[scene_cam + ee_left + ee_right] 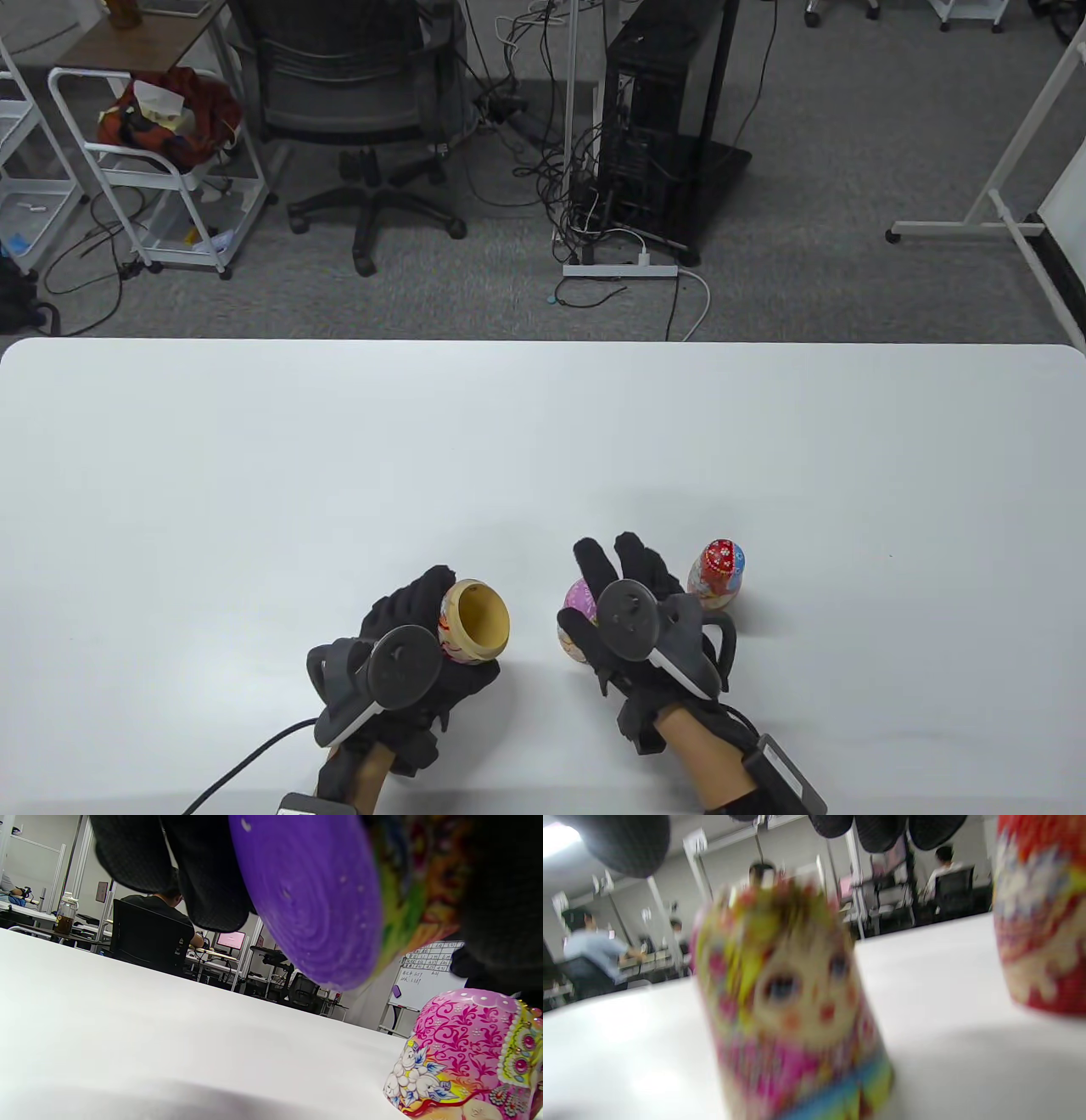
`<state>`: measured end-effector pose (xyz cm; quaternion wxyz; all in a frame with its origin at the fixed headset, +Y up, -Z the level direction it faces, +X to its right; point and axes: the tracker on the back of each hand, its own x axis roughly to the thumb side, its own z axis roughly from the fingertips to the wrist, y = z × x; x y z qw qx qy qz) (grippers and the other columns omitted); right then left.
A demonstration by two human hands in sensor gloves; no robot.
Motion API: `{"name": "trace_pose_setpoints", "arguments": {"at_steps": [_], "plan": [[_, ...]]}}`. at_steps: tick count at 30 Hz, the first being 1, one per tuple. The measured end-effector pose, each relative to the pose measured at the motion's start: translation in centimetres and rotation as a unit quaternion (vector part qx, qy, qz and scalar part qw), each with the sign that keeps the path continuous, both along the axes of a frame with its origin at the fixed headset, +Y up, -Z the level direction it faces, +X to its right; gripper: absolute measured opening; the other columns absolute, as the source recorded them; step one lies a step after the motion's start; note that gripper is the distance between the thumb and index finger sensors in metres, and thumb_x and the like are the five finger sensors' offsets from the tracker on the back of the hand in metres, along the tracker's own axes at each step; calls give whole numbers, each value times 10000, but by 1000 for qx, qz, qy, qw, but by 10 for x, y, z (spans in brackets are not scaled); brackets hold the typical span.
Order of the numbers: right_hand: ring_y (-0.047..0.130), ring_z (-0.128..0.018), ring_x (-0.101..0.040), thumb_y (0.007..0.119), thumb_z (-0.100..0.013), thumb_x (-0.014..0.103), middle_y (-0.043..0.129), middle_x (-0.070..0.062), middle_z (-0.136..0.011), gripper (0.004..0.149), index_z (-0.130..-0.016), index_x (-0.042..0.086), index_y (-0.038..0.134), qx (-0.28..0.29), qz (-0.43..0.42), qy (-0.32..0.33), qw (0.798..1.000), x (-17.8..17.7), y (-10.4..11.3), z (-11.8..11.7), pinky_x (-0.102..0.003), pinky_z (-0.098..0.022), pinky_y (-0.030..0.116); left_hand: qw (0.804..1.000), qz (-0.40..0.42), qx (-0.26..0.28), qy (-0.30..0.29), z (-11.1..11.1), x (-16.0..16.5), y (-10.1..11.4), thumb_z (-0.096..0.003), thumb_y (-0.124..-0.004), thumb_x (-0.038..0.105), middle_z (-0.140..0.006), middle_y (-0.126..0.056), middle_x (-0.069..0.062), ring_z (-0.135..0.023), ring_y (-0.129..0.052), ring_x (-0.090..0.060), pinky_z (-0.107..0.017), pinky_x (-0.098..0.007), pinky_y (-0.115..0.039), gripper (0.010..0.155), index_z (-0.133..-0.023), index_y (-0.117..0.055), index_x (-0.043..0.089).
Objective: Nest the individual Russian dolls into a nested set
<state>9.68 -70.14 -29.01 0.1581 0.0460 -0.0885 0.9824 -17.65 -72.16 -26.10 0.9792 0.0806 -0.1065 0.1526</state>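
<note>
Left hand (pixel 407 654) holds hollow doll half (pixel 475 632); right hand (pixel 632 628) seemingly over pink doll (pixel 579 604).

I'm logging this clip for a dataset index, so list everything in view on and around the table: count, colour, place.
hollow doll half: 1, pale wooden inside, purple base, gripped in the left hand, opening tilted up.
pink doll piece: 1, pink with a painted face, on the table under the right hand.
red doll: 1, red and white, upright on the table, right of the pink one.
table: 1, white.
office chair: 1, black, beyond the table.
computer tower: 1, black, on the floor.
left hand: black glove, grey tracker.
right hand: black glove, fingers spread over the pink doll piece.
</note>
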Motion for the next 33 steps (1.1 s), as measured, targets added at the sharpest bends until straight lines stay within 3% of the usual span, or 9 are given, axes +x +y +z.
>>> {"name": "trace_pose_setpoints", "arguments": {"at_steps": [4, 7, 9, 13, 16, 22, 27, 30, 33], "plan": [[324, -1044, -454, 714, -482, 605, 254, -145, -1137, 708, -1052, 359, 374, 15, 47, -130, 990, 34, 12, -4, -632, -738, 405, 1000, 17, -13, -17, 0, -1, -2, -240, -910, 805, -1039, -726, -74, -935, -867, -291, -696, -572, -704, 1175, -1074, -369, 177], [257, -1046, -481, 700, -483, 636, 168, -156, -1140, 727, -1047, 421, 296, -31, 88, -193, 977, 56, 2, -12, -642, -741, 378, 1000, 13, -12, -22, 0, 1, -2, -240, -908, 806, -1038, -729, -73, -933, -870, -290, -696, -573, -704, 1176, -1074, -372, 175], [365, -1032, -507, 690, -482, 649, 191, -163, -1140, 719, -1042, 441, 289, -85, 94, -206, 970, 66, -10, -19, -630, -729, 450, 1000, 10, -11, -22, 0, 2, -2, -240, -906, 806, -1039, -728, -74, -933, -869, -289, -697, -572, -703, 1176, -1074, -370, 176], [624, -965, -453, 661, -517, 589, 227, -168, -1131, 643, -1006, 511, 251, -152, 80, -193, 966, 71, -26, -26, -571, -680, 611, 1000, 0, -17, -21, -1, 2, -5, -246, -909, 796, -1046, -713, -80, -942, -854, -297, -698, -576, -699, 1175, -1076, -359, 171], [740, -902, -379, 666, -545, 454, 342, -179, -1110, 550, -994, 515, 355, -127, 57, -201, 970, 73, -25, -28, -522, -662, 670, 1000, 0, -18, -18, -1, 2, -5, -247, -910, 792, -1048, -710, -80, -944, -849, -299, -695, -576, -701, 1173, -1076, -359, 172], [828, -848, -336, 709, -517, 459, 495, -169, -1069, 502, -960, 492, 474, -78, 66, -203, 974, 72, -23, -27, -491, -650, 716, 1000, 4, -18, -18, -1, 1, -6, -246, -910, 794, -1052, -709, -77, -945, -847, -297, -695, -575, -701, 1174, -1078, -356, 177], [847, -830, -320, 722, -502, 464, 515, -159, -1056, 504, -950, 481, 491, -4, -26, -162, 986, 65, -3, -18, -481, -643, 730, 1000, 3, -18, -18, -2, 2, -7, -248, -905, 795, -1049, -711, -76, -941, -850, -296, -695, -573, -702, 1176, -1077, -356, 168], [845, -824, -327, 726, -502, 454, 509, -171, -1050, 507, -952, 465, 493, 36, -146, -81, 985, 54, 19, -6, -487, -635, 731, 1000, 3, -21, -10, -2, 1, -8, -252, -902, 790, -1041, -712, -85, -929, -852, -306, -691, -575, -703, 1177, -1073, -358, 144], [854, -812, -325, 718, -503, 460, 510, -178, -1045, 512, -958, 454, 483, 49, -178, -27, 982, 42, 31, 1, -480, -625, 743, 1000, 9, -26, -9, -3, 0, -8, -254, -902, 789, -1038, -713, -88, -924, -854, -307, -690, -574, -703, 1178, -1073, -359, 140]]}}
